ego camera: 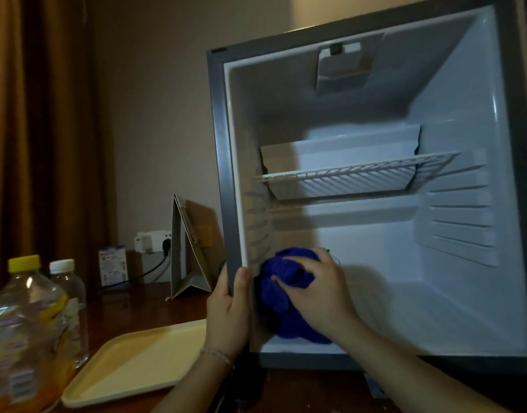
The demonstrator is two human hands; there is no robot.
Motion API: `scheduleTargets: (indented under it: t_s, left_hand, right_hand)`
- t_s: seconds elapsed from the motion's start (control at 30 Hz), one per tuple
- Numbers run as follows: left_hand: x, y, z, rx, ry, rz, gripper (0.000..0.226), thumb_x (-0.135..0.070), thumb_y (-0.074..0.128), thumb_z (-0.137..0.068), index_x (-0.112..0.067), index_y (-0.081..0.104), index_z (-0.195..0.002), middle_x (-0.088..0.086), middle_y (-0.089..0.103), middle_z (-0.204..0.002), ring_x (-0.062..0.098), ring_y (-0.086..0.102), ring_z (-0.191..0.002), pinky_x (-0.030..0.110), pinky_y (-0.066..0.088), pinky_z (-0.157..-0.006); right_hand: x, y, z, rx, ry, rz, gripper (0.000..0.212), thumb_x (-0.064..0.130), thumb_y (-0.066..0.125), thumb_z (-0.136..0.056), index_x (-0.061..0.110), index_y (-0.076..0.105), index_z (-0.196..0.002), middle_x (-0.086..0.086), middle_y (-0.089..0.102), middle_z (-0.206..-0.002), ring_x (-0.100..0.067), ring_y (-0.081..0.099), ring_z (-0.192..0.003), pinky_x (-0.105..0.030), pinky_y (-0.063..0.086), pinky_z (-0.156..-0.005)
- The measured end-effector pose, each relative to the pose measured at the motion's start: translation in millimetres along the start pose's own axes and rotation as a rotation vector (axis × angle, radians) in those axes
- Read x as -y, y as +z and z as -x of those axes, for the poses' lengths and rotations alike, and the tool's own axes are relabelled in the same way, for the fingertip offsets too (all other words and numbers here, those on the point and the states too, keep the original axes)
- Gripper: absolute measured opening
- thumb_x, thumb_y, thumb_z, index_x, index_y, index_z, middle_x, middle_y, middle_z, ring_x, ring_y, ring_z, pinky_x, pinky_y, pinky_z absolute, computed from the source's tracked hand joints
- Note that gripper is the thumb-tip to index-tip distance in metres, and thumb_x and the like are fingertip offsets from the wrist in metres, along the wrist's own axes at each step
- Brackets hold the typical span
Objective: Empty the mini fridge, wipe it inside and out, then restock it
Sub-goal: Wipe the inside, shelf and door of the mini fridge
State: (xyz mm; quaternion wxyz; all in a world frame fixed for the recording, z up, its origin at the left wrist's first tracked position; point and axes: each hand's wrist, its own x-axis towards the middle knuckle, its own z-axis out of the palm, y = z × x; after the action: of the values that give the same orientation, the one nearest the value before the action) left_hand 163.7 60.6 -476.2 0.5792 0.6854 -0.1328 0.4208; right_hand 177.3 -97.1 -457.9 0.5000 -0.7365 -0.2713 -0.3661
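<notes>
The mini fridge [220, 150] stands open on a wooden table, its white inside bare apart from a wire shelf [354, 174] halfway up. My left hand [228, 308] grips the fridge's left front edge, thumb on the white door seal. My right hand [316, 290] holds a bunched dark blue cloth [281, 299] against the lower left inner wall, near the floor of the compartment. The fridge door is out of view.
A pale yellow tray [137, 362] lies on the table left of the fridge. Two plastic bottles [27, 317] stand at the near left. Behind are a small carton [112, 265], a folded card stand [185, 248], a wall socket with a black cable [155, 241], and a brown curtain.
</notes>
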Motion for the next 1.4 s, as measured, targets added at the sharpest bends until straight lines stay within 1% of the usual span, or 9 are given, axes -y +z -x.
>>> scheduleTargets:
  t_s: [0.17, 0.3, 0.53, 0.63, 0.83, 1.0, 1.13, 1.27, 1.4]
  left_hand:
    - [-1.5, -0.7, 0.5, 0.002, 0.001, -0.001, 0.045, -0.055, 0.042, -0.089, -0.017, 0.063, -0.102, -0.006, 0.068, -0.084, 0.0, 0.064, -0.078, 0.011, 0.047, -0.065]
    - [-2.1, -0.1, 0.4, 0.013, 0.032, -0.009, 0.041, -0.049, 0.039, -0.092, -0.014, 0.061, -0.096, -0.017, 0.064, -0.073, -0.003, 0.059, -0.069, 0.008, 0.044, -0.063]
    - [0.0, 0.3, -0.5, 0.017, -0.001, -0.001, 0.046, -0.051, 0.039, -0.092, -0.014, 0.065, -0.103, -0.011, 0.069, -0.08, 0.0, 0.064, -0.075, 0.01, 0.046, -0.063]
    - [-3.8, 1.2, 1.2, 0.013, 0.001, 0.015, 0.043, -0.049, 0.039, -0.088, -0.014, 0.062, -0.097, -0.015, 0.068, -0.077, -0.004, 0.063, -0.073, 0.008, 0.046, -0.061]
    - [-2.1, 0.5, 0.0, -0.026, 0.04, -0.021, 0.049, -0.052, 0.04, -0.088, -0.013, 0.063, -0.106, -0.01, 0.067, -0.087, -0.008, 0.063, -0.085, 0.007, 0.046, -0.066]
    - [-3.7, 1.4, 1.2, -0.025, 0.016, -0.032, 0.05, -0.051, 0.041, -0.087, -0.015, 0.063, -0.113, -0.01, 0.067, -0.093, -0.007, 0.063, -0.089, 0.008, 0.047, -0.067]
    - [-6.9, 0.8, 0.6, 0.0, 0.004, -0.04, 0.051, -0.054, 0.039, -0.086, -0.016, 0.064, -0.11, -0.009, 0.07, -0.09, -0.003, 0.065, -0.087, 0.009, 0.048, -0.067]
    - [-7.5, -0.7, -1.1, 0.016, -0.019, -0.042, 0.05, -0.052, 0.039, -0.088, -0.013, 0.065, -0.106, -0.006, 0.069, -0.084, -0.003, 0.064, -0.078, 0.006, 0.044, -0.062]
    - [-0.9, -2.1, -3.8, 0.001, -0.017, -0.074, 0.063, -0.061, 0.037, -0.083, -0.014, 0.065, -0.114, -0.007, 0.069, -0.09, 0.001, 0.064, -0.085, 0.007, 0.043, -0.066]
  right_hand:
    - [6.1, 22.3, 8.1, -0.035, 0.033, -0.07, 0.035, 0.045, 0.075, -0.082, 0.034, 0.065, -0.114, 0.012, 0.043, -0.119, 0.027, 0.04, -0.103, 0.007, 0.027, -0.084]
    - [16.9, 31.9, 8.5, 0.064, 0.156, -0.125, 0.052, 0.075, 0.042, -0.076, 0.046, 0.051, -0.118, 0.016, 0.034, -0.121, 0.019, 0.043, -0.101, 0.004, 0.033, -0.076]
    - [17.9, 66.2, -5.2, -0.213, 0.151, 0.015, 0.069, 0.073, 0.019, -0.086, 0.026, 0.063, -0.112, 0.007, 0.041, -0.12, -0.012, 0.053, -0.099, -0.021, 0.044, -0.081]
    - [2.8, 72.2, -30.4, -0.187, 0.269, 0.155, 0.068, 0.07, 0.016, -0.09, 0.023, 0.06, -0.11, 0.001, 0.041, -0.123, -0.027, 0.055, -0.102, -0.043, 0.049, -0.085]
    - [-23.0, 80.9, -59.9, -0.093, 0.482, 0.17, 0.067, 0.074, 0.012, -0.092, 0.033, 0.052, -0.127, -0.006, 0.035, -0.135, -0.04, 0.05, -0.113, -0.053, 0.043, -0.095]
    - [-16.8, 64.5, -45.8, -0.042, 0.465, 0.055, 0.052, 0.059, 0.027, -0.101, 0.025, 0.059, -0.122, -0.012, 0.045, -0.128, -0.032, 0.051, -0.11, -0.035, 0.035, -0.087]
    - [-4.5, 62.0, -28.8, -0.1, 0.419, -0.052, 0.048, 0.058, 0.037, -0.098, 0.02, 0.066, -0.107, -0.007, 0.051, -0.121, -0.024, 0.055, -0.104, -0.035, 0.045, -0.092]
    - [12.4, 49.5, -19.9, -0.217, 0.261, -0.081, 0.042, 0.046, 0.052, -0.098, 0.014, 0.064, -0.074, -0.001, 0.053, -0.098, 0.008, 0.053, -0.08, -0.004, 0.037, -0.067]
    - [26.0, 41.5, -24.6, -0.316, 0.08, -0.074, 0.031, 0.04, 0.061, -0.094, 0.02, 0.063, -0.07, 0.004, 0.05, -0.101, 0.014, 0.051, -0.086, 0.001, 0.035, -0.07]
